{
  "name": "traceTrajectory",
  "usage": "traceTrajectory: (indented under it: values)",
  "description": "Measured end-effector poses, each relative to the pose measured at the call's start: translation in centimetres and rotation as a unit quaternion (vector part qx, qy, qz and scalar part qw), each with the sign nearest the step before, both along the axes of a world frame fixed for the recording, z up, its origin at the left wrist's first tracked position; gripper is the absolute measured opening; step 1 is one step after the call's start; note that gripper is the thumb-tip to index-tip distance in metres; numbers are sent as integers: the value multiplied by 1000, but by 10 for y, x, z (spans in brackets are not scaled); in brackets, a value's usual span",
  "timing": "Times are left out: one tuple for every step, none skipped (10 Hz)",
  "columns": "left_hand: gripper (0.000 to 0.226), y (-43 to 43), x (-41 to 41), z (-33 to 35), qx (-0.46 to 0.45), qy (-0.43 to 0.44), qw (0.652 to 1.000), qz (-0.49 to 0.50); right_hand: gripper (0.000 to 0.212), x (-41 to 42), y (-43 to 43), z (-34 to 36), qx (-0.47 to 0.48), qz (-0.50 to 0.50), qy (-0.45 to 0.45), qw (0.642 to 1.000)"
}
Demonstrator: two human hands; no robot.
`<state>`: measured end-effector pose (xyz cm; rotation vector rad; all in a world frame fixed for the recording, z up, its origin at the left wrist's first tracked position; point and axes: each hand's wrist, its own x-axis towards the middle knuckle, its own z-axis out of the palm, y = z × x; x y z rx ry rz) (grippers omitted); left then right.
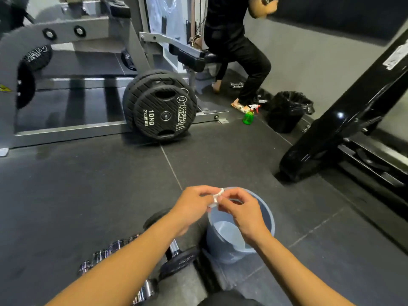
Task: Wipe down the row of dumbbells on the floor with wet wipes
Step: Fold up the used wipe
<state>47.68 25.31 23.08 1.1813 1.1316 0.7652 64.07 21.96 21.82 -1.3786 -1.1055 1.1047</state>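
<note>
Preparation is the step we judge to be in hand. Our left hand (192, 208) and right hand (242, 215) each pinch an end of a small, scrunched white wipe (217, 196), held right above the grey bucket (268, 219). Whether we are wringing it or opening it out, we cannot tell. The dumbbells (114, 248) lie in a row on the floor under our left forearm, just beside the bucket, and neither hand touches them. The next move calls for spreading the wipe flat, keeping it in one hand, and bringing it down onto the nearest dumbbell's handle and heads.
</note>
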Motion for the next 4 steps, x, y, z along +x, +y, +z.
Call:
traceTrajectory:
  values:
    - [30,-1,19,-30,11,59,998,-33,10,30,-4,-32,-29,-51,-49,997]
    - [31,0,32,-47,-6,75,997,-33,16,53,-1,-50,-94,-71,-190,975]
    - [18,0,37,-62,-22,82,996,-20,29,68,4,-66,-127,-35,-351,927]
    - [12,6,30,-59,-32,81,996,-18,8,64,7,-66,-119,-59,-304,943]
